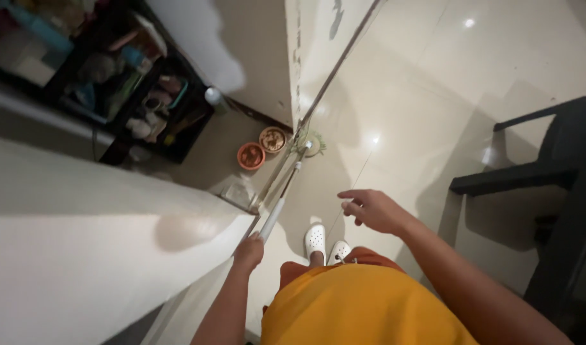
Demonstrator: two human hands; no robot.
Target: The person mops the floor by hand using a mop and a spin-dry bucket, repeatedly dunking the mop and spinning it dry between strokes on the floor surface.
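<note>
My left hand (249,250) grips the white handle of a mop (272,218), whose pole runs away from me to a round pale mop head (312,144) on the shiny tiled floor beside a wall corner. My right hand (371,209) hovers free above the floor to the right of the pole, fingers loosely spread and holding nothing. Below me I see my orange clothing and my white clogs (325,243) on the tiles.
A white wall (82,243) fills the left. Two small bowls, an orange one (250,155) and a tan one (272,138), sit near the corner. A dark cluttered shelf (133,83) stands at top left, a black chair (548,172) at right.
</note>
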